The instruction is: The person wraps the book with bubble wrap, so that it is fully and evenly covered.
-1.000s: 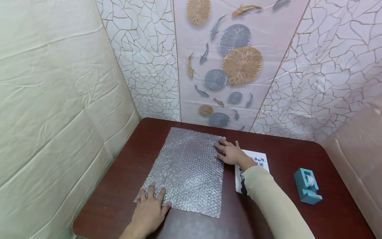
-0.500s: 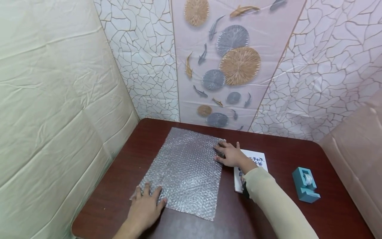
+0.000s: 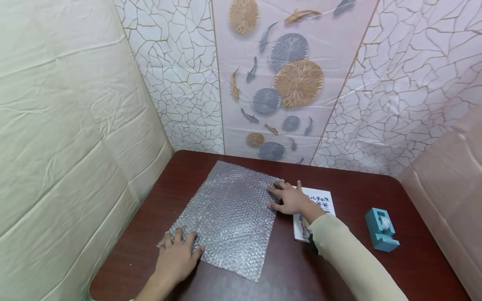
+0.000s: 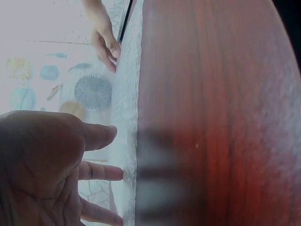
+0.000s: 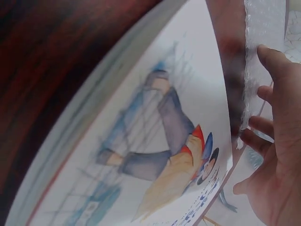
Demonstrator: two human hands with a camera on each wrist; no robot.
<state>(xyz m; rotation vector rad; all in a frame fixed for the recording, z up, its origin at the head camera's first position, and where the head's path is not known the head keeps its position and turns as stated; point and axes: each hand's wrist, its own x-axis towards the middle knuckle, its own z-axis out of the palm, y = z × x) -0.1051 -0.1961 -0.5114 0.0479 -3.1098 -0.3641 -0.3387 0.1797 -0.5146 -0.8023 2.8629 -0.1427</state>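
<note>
L hand (image 3: 175,256) splayed, palm down, R hand (image 3: 289,200) farther fwd, also splayed, R arm (image 3: 350,251) outstretched

One bubble-wrap sheet (image 3: 226,219); one book (image 3: 319,197); one tape dispenser (image 3: 381,230); one table (image 3: 354,190).

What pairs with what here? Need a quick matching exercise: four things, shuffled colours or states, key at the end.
Things
1. bubble wrap
2. book
3. tape dispenser
4. table

Descriptions
A. teal, farthest right of the three items on the surface in the head view
B. dark reddish-brown, bearing all the others
C. see-through, spread out as a single sheet
D. white cover with blue lettering and a drawn figure

Right pairs: 1-C, 2-D, 3-A, 4-B
</note>
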